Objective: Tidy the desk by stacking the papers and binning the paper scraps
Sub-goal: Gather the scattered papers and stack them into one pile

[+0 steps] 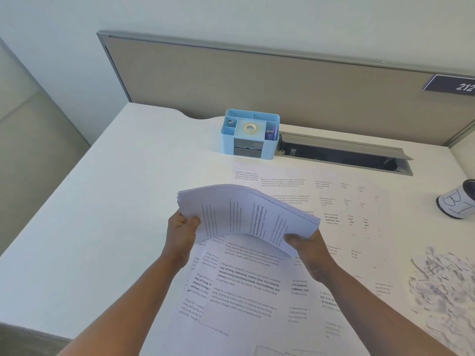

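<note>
Two hands, one stack of papers [246, 214]: left hand [181, 228] and right hand [309, 249] each clamp an end; loose sheets [244, 283] beneath; one scrap pile [442, 291] right of grip.

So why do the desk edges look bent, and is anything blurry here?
Head view: the wide-angle lens bows the partition and desk edges; lighting is soft and even; the paper scraps at right look smeared; print on the held stack is blurred, but readable on the sheets below.
</note>
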The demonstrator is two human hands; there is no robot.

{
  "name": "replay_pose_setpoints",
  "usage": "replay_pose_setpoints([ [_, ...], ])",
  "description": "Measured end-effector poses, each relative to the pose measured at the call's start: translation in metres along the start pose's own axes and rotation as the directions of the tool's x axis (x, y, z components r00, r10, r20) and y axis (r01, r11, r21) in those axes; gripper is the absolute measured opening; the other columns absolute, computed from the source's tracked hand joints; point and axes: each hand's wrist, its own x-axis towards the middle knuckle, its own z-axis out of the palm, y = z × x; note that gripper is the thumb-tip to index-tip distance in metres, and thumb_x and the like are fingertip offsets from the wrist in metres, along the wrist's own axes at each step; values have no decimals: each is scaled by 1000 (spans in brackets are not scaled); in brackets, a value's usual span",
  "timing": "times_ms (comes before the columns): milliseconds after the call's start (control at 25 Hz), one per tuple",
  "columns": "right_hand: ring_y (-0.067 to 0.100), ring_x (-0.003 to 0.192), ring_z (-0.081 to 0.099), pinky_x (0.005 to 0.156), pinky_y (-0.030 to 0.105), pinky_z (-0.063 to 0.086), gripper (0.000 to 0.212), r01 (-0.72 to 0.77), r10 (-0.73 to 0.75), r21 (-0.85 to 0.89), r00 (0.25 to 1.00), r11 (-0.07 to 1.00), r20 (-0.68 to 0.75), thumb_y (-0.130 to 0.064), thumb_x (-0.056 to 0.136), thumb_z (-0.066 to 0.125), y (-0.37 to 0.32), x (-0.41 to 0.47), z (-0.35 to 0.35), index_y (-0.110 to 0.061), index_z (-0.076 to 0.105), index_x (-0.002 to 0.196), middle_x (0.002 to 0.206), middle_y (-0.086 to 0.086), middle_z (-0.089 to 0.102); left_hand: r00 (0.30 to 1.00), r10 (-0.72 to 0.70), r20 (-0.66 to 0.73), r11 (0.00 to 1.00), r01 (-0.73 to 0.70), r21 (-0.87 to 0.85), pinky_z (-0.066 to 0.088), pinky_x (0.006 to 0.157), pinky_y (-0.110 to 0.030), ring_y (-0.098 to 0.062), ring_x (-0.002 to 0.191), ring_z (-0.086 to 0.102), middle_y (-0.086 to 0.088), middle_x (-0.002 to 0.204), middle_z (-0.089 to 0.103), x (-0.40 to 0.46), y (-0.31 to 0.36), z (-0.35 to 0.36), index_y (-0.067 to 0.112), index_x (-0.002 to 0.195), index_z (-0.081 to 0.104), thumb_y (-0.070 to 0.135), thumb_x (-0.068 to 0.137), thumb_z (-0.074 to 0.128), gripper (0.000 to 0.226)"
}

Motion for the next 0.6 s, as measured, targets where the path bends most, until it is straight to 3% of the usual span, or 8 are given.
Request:
replay_pose_setpoints([
  [160, 32, 110, 71, 97, 66, 50, 53, 14, -14, -4, 999, 1000, 41, 2, 96, 65, 1, -2, -2, -50, 75, 101, 107, -1, 79, 1000, 2, -13, 1000, -2, -2, 56, 65, -25, -17, 80, 70, 1, 85, 76, 1, -3, -3, 9, 91, 72, 8, 77, 52, 24],
  [280, 27, 121, 66, 106, 52, 52, 44, -21, 19, 19, 996, 1000, 92, -3, 91, 72, 6, -4, -1, -35, 69, 122, 117, -1, 77, 999, -37, 2, 998, 36, 59, 56, 72, -26, -20, 90, 72, 1, 93, 79, -1, -13, -3, 9, 99, 75, -3, 89, 54, 26],
  [360, 26, 123, 65, 108, 52, 50, 54, -24, 19, 43, 993, 999, 113, -14, 81, 75, 7, -4, -1, -21, 62, 133, 124, 4, 74, 999, -38, -15, 997, 39, 70, 57, 72, -26, -19, 90, 72, 1, 94, 80, -1, -13, -3, 9, 99, 75, -3, 89, 55, 26],
  [480, 25, 123, 65, 107, 51, 50, 58, -7, 1, 48, 992, 999, 126, -19, 79, 74, 7, -4, -2, -19, 59, 135, 126, 6, 73, 999, -19, -38, 998, 21, 54, 58, 69, -23, -12, 85, 73, 3, 91, 80, 0, -11, -2, 11, 96, 75, 10, 75, 56, 29],
  [600, 23, 122, 65, 107, 50, 51, 56, -37, 31, 44, 991, 998, 133, -17, 78, 74, 10, -6, -1, -20, 61, 133, 123, 4, 74, 999, -51, -17, 994, 52, 92, 58, 76, -28, -18, 91, 73, -1, 98, 80, 0, -16, -4, 11, 101, 76, 12, 71, 58, 35],
])
